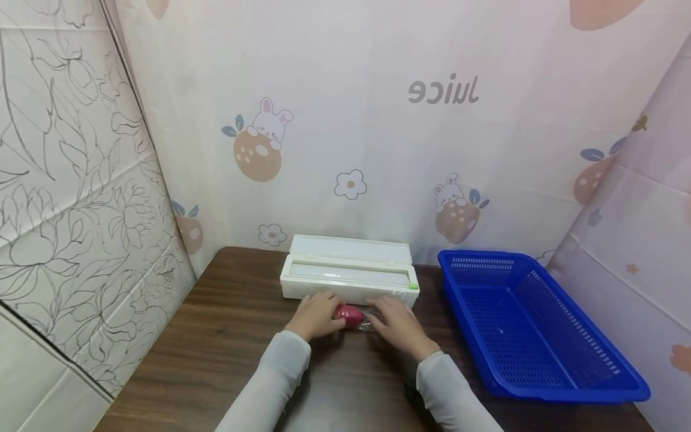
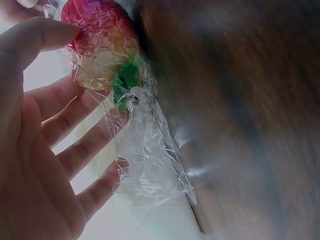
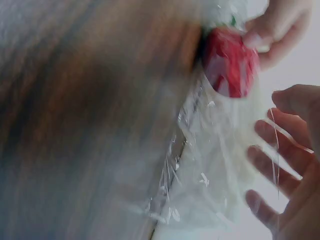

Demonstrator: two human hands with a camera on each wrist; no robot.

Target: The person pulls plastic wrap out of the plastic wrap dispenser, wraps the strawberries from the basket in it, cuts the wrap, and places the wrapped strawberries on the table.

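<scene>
A red fruit (image 1: 350, 315) with a pale end and a green top is wrapped in crinkled clear plastic film (image 2: 150, 145). My left hand (image 1: 318, 316) pinches it between thumb and fingers, just in front of a white cling film dispenser (image 1: 351, 293). In the left wrist view the other fingers spread behind a loose tail of film. My right hand (image 1: 398, 324) is beside the film's other loose end, its fingers apart and lightly bent. The right wrist view shows the red fruit (image 3: 232, 62) apart from that hand, with a thin strand of film across its fingers.
The dispenser's lid (image 1: 351, 247) stands raised at the back, with a green slider (image 1: 413, 286) at its right end. A blue plastic basket (image 1: 469, 324) sits to the right on the brown wooden table (image 1: 216, 336). A printed curtain (image 1: 367, 138) hangs behind.
</scene>
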